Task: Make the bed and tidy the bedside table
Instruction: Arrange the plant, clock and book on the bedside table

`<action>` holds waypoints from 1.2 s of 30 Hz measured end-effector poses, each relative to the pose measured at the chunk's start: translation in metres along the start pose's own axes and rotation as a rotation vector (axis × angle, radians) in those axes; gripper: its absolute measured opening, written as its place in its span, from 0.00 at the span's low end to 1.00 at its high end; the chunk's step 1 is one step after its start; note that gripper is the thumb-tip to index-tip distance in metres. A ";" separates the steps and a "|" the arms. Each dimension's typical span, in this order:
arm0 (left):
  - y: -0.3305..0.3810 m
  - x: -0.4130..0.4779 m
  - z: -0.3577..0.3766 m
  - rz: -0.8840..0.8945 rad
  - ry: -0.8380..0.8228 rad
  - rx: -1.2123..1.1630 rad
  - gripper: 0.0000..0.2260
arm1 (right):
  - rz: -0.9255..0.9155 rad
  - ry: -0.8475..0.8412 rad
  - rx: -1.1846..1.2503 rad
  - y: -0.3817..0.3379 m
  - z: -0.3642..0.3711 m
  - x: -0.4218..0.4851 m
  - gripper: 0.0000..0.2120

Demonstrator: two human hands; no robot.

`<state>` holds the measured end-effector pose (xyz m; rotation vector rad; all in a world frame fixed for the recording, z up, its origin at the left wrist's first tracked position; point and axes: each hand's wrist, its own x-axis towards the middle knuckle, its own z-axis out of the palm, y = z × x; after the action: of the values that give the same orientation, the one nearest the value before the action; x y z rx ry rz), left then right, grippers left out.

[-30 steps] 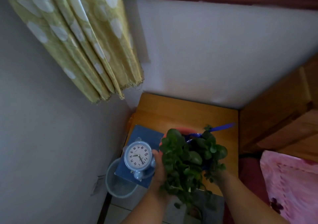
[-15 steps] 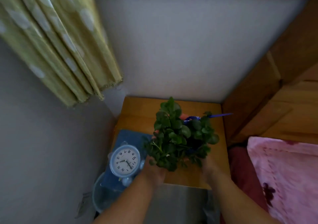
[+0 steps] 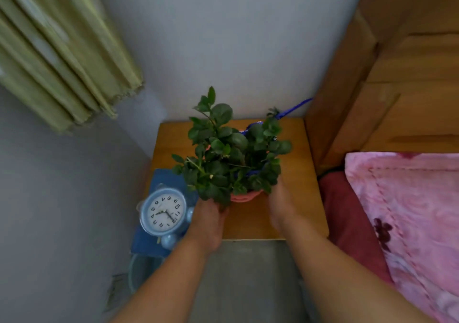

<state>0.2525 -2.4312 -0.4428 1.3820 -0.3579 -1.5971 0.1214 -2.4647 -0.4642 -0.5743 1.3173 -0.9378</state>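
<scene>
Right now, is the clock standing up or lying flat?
Lying flat, face up: the clock shows its full round dial to the downward camera, on the blue book.

Yellow-green curtain (image 3: 57, 57) upper left against the grey wall (image 3: 236, 37); pale bin (image 3: 139, 270) on the floor (image 3: 248, 285).

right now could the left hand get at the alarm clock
Probably yes: the left hand is right beside the alarm clock with nothing between them, though it seems to hold the plant pot and must let go first.
</scene>
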 end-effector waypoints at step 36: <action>0.052 0.069 0.021 -0.039 0.040 -0.033 0.13 | -0.158 -0.044 -0.017 -0.009 0.024 0.076 0.30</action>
<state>0.2646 -2.5188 -0.4392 1.4014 -0.2809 -1.5981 0.1410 -2.5371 -0.4938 -0.7164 1.2552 -1.0383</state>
